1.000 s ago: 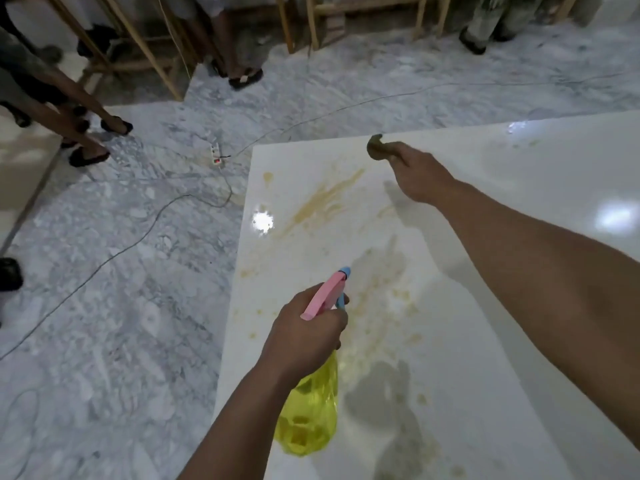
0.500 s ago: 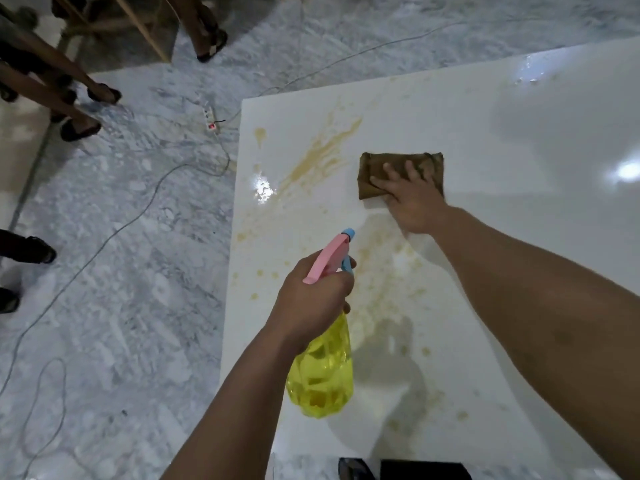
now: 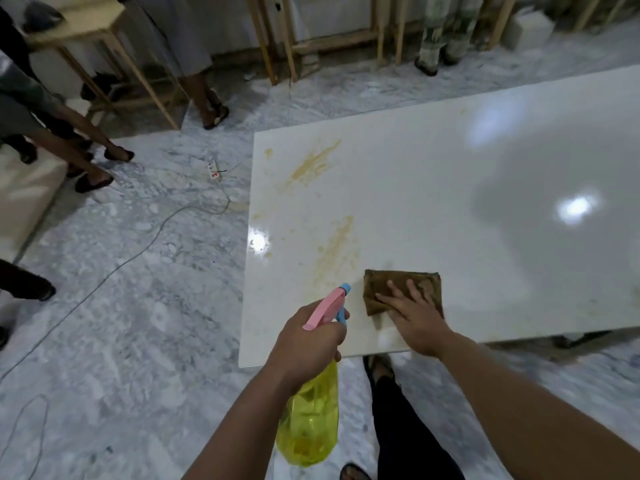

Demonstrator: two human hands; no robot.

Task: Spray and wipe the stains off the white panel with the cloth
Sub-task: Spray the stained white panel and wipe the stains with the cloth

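Left hand point(image 3: 304, 344) wrapped round neck of spray bottle point(image 3: 310, 415), holding it off the near-left corner of white panel point(image 3: 450, 188). Right hand point(image 3: 414, 313) flat, fingers straight and spread, pressing brown cloth point(image 3: 403, 289) onto panel near its front edge. Versus half a second back: cloth and right hand pulled from mid-panel toward the near edge, now just right of the bottle's nozzle; bottle grip unchanged. Yellow-brown stains point(image 3: 313, 166) remaining at far-left corner, second smear point(image 3: 337, 247) just beyond cloth's left end. Bottle long axis tilted, yellow body low and toward the wearer, pink-and-blue head up, nozzle pointing away over the panel toward the smear. Cloth folded to a rectangle, long side parallel to front edge. Around: marble floor point(image 3: 121, 306), power strip point(image 3: 214, 170) with cable left of panel, bystanders' legs point(image 3: 86, 147) at left, wooden frames point(image 3: 277, 46) behind. Nothing between nozzle and stains.
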